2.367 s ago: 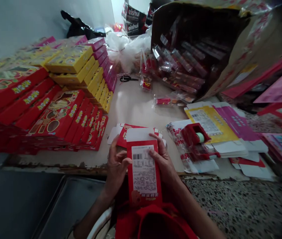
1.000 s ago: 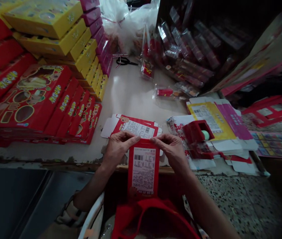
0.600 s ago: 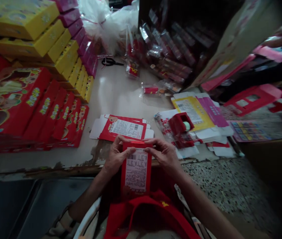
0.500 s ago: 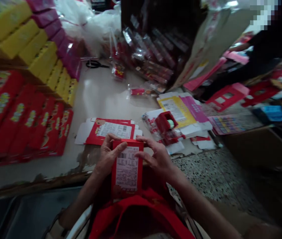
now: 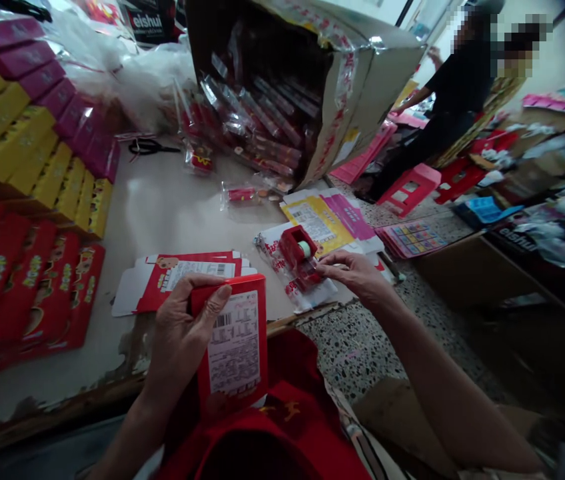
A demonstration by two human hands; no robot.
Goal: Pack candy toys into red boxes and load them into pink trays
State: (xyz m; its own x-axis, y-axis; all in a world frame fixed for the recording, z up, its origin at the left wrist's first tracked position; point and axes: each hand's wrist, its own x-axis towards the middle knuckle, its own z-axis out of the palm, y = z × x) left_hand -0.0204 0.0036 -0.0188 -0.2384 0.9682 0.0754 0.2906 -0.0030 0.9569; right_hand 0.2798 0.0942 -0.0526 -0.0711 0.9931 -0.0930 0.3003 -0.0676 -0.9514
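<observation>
My left hand [image 5: 186, 328] grips a red cardboard box [image 5: 261, 333] by its upper left corner, thumb on the face with a white printed label. The box is upright, above my lap. My right hand [image 5: 357, 277] reaches to the front end of a red tape dispenser [image 5: 293, 241] holding a pale green roll. Its thumb and fingertips come together there; whether tape is between them is too small to see. The dispenser sits on a white and red printed plastic packet [image 5: 276, 263]. Flattened red cartons [image 5: 150, 288] lie left of it on the table.
Red boxes [image 5: 37, 293], yellow boxes [image 5: 27, 150] and purple boxes [image 5: 37, 70] are stacked at left. A big carton [image 5: 362, 87] of clear-wrapped packs lies open behind. Black scissors [image 5: 150, 147] and flat yellow cartons [image 5: 312, 220] are on the table. A person [image 5: 455, 87] stands back right.
My right hand has left the red box and moved right to the tape dispenser. My left hand keeps the box, now slightly tilted. The view has shifted right.
</observation>
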